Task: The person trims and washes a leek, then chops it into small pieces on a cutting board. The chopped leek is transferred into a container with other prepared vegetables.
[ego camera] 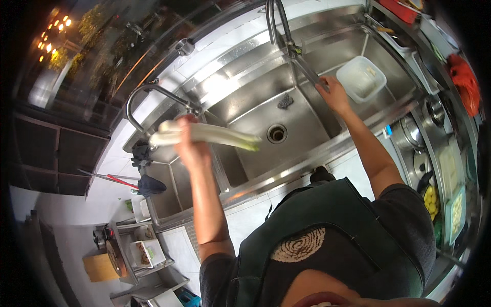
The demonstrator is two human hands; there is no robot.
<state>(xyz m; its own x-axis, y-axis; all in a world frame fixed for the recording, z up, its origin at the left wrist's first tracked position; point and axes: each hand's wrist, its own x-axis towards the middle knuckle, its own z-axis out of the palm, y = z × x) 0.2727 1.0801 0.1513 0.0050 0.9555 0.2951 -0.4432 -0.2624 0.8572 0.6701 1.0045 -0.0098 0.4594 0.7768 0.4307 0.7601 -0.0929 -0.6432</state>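
My left hand (pixel 190 146) is closed around long white vegetable stalks (pixel 226 136) with pale green ends, probably leeks. It holds them above the divider between the left and middle basins of a stainless steel sink (pixel 264 161); motion blurs them slightly. My right hand (pixel 334 96) is at the divider between the middle and right basins, with nothing visible in its fingers. Whether it touches the metal I cannot tell. Beside it, a white plastic tub (pixel 361 78) stands in the right basin. A dark scouring pad (pixel 285 101) lies in the middle basin, behind the drain (pixel 277 133).
Two gooseneck taps (pixel 153 87) (pixel 271 23) rise along the sink's back edge. Dark cloths (pixel 151 186) hang at the left. Shelves on the right hold metal pots (pixel 407 132), yellow produce (pixel 431 201) and a lidded tub (pixel 455 215). A low rack (pixel 132 230) stands at lower left.
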